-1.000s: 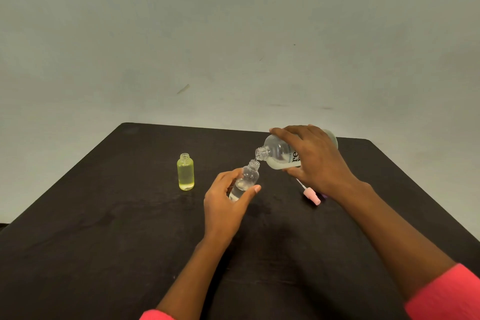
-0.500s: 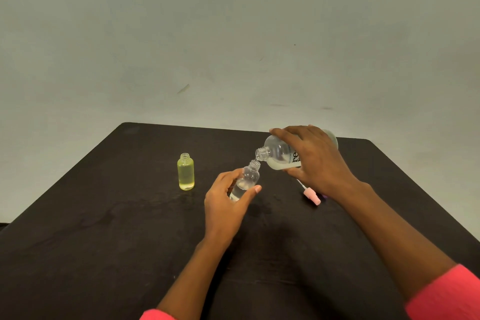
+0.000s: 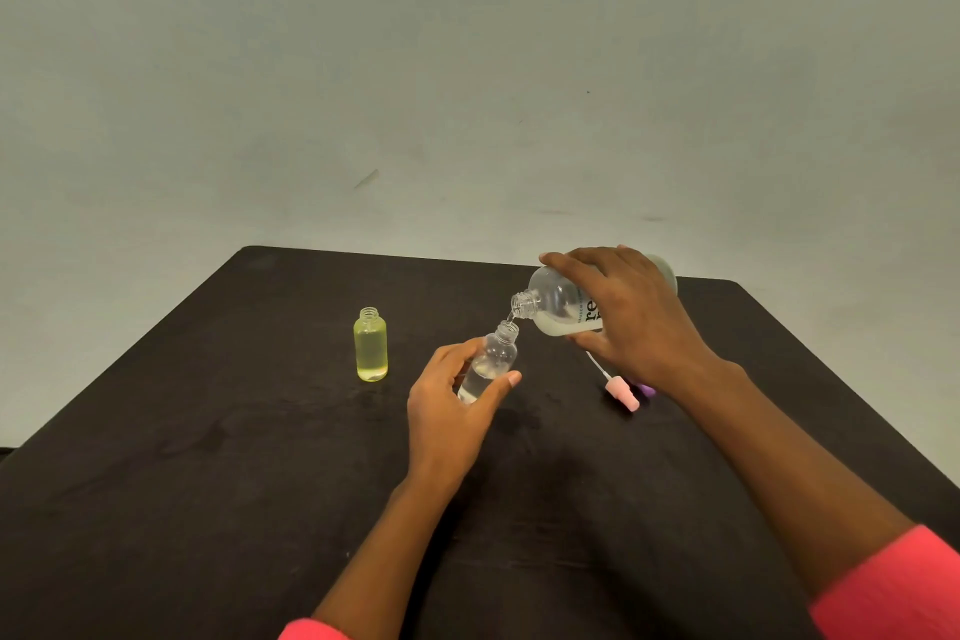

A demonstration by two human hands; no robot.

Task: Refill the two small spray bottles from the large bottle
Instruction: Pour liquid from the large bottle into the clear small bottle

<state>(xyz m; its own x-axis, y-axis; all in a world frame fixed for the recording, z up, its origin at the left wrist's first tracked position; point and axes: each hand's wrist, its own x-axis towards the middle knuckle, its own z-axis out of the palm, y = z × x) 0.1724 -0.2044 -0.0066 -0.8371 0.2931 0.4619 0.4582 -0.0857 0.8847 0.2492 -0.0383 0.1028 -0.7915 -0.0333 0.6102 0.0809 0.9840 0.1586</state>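
Head view, large bottle [image 3: 558,309]: clear, tipping almost level above the counter [image 3: 208,483] at 1 o'clock, open threaded neck pointing down toward 8 o'clock; pale liquid is pooling along its lower side and a thin stream is running from the mouth.
Right grip [image 3: 631,314]: wrapping over the large bottle's body, fingers on top, thumb beneath.
Clear small bottle [image 3: 493,359]: uncapped, leaning toward 1 o'clock near the counter's centre, partly filled, its mouth sitting just beneath the large bottle's mouth.
Left grip [image 3: 452,411]: clasping the clear small bottle's lower half between thumb and fingers.
Yellow small bottle [image 3: 371,346]: standing upright and uncapped at 10 o'clock, well apart from both hands.
Edges and room: dark surface is stretching wide toward 6 and 8 o'clock; the far edge is running just behind the large bottle.
Hidden: the label is showing only "re"; a pink spray head [image 3: 622,392] is lying at 3 o'clock, and the purple piece [image 3: 647,389] beside it is mostly disappearing behind the right wrist; the left grip is covering the clear small bottle's base.
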